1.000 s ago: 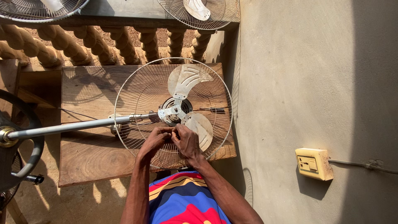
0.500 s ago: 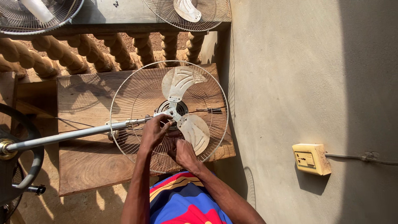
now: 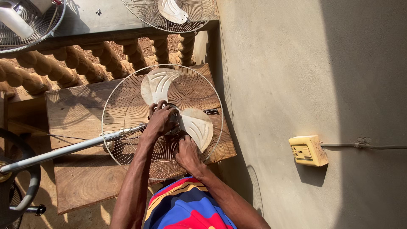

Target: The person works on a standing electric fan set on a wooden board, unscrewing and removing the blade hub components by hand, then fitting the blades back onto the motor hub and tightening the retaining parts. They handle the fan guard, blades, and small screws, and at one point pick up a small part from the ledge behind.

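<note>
A pedestal fan lies on its side across a wooden bench [image 3: 80, 182]. Its round wire guard [image 3: 123, 97] faces up, with pale blades [image 3: 157, 85] inside. My left hand [image 3: 160, 121] is closed over the fan's motor hub at the middle of the guard. My right hand [image 3: 188, 154] sits lower, fingers curled against the hub's underside beside a second blade [image 3: 198, 126]. What the right fingers pinch is hidden. The grey pole [image 3: 63, 152] of the fan runs off to the left.
A plastered wall [image 3: 305, 76] with a yellow socket box [image 3: 308, 150] and cable stands to the right. Two more fan heads [image 3: 169, 12] [image 3: 25, 21] rest on a ledge above turned wooden balusters [image 3: 85, 63]. A dark round fan base [image 3: 17, 186] is at left.
My left hand rose from the guard's lower part up onto the hub. My right hand stayed low by the hub. The view shifted slightly.
</note>
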Motion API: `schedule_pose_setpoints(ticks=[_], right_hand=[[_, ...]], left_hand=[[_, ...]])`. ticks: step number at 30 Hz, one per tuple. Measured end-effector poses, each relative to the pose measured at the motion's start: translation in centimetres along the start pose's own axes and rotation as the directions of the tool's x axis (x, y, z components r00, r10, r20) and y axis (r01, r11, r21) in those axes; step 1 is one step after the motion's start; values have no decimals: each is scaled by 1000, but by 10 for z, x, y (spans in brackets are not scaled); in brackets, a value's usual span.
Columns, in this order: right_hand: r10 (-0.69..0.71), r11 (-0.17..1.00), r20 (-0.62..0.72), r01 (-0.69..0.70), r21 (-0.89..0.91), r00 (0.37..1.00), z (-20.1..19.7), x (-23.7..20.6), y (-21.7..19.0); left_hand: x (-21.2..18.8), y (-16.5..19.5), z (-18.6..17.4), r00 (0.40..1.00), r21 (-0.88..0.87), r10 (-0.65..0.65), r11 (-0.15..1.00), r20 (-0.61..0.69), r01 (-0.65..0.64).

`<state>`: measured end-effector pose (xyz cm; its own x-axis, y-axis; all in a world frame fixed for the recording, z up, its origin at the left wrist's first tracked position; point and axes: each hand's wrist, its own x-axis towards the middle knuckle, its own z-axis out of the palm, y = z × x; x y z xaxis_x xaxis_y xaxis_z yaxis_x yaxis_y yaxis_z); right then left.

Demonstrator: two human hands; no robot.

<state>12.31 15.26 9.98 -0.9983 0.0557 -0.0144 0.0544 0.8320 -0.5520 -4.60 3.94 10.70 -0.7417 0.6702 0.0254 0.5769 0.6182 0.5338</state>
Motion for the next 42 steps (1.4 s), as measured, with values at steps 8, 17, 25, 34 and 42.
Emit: schedule_pose_setpoints(ticks=[8, 17, 25, 34, 42], right_hand=[[489, 705, 152, -491, 512, 859, 28, 31, 60], [536, 131, 93, -191, 973, 839, 42, 116, 79], [416, 169, 121, -207, 964, 901, 41, 163, 71], [419, 188, 300, -405, 895, 857, 47, 171, 76], [319, 114, 348, -400, 909, 882, 47, 171, 84]], left_hand=[[27, -15, 33, 974, -168, -219, 960, 55, 225], [32, -48, 58, 860, -527, -464, 795, -211, 300], [19, -27, 53, 788, -305, -299, 941, -538, 148], [13, -23, 63, 710, -387, -444, 886, -546, 257], [21, -36, 74, 588, -565, -728, 666, -353, 486]])
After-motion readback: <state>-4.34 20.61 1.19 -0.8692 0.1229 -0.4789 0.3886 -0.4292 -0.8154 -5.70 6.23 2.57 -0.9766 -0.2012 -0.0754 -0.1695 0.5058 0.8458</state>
